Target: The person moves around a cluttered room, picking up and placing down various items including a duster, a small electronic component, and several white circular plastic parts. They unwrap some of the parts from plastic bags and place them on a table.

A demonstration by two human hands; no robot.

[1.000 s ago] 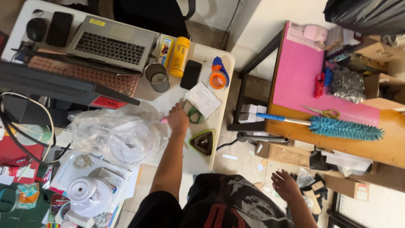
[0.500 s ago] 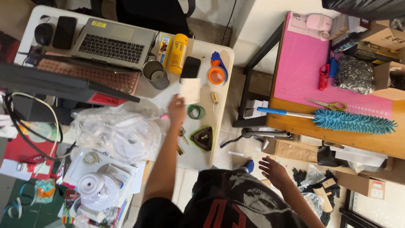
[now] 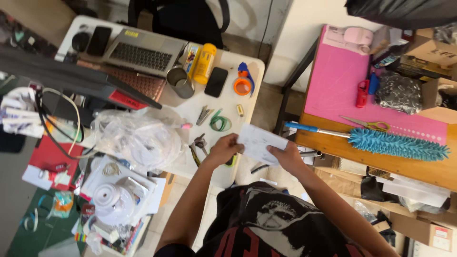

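- Overhead, from a head-worn camera, both of the person's hands meet over the near edge of a cluttered white table [image 3: 223, 62].
- Left hand [image 3: 223, 148]: fingers curled closed, pinching the left edge of a white sheet of paper [image 3: 261, 143].
- Right hand [image 3: 285, 158]: fingers closed on the right, lower edge of the same sheet, thumb on top.
- Paper: held flat and slightly tilted between the two hands, above the table's right corner and the gap beside it.
- Arms: both forearms reach up from the bottom of the view, the left one long and nearly straight, the right one angled in from the lower right; a dark printed shirt shows between them.
- Just beside the left hand, on the table: pliers [image 3: 199, 145], a green loop of cord [image 3: 220, 122], and a bundle of clear plastic bags [image 3: 135, 138].
- Farther up the table: a black phone [image 3: 216, 82], an orange tape dispenser [image 3: 243, 84], a yellow bottle [image 3: 204, 63], a metal cup [image 3: 180, 81] and a laptop [image 3: 143, 52].
- To the right, well apart, a wooden bench holds a pink cutting mat [image 3: 342, 90] and a blue duster [image 3: 385, 143].
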